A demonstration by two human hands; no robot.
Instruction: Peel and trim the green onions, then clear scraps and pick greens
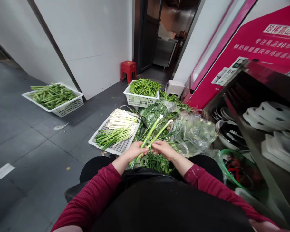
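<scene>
Two long green onions point(152, 130) slant up and to the right from my hands, their white ends uppermost. My left hand point(136, 150) is closed round their green stalks. Close beside it, my right hand point(163, 149) pinches one stalk between thumb and fingers. Left of the hands lies a shallow white basket point(122, 148); it holds white-stemmed onions point(119, 120) at the back and a bunch of thin green ones point(106, 138) in front. Beneath and beyond my hands spreads a heap of loose greens point(159, 162).
Clear plastic bags point(198, 130) lie on the right. Behind stand a white basket point(141, 101) of green stems and a red stool point(128, 69). Another filled basket point(69, 107) is at the left. A green basin point(226, 153) and metal shelf point(263, 170) flank the right side.
</scene>
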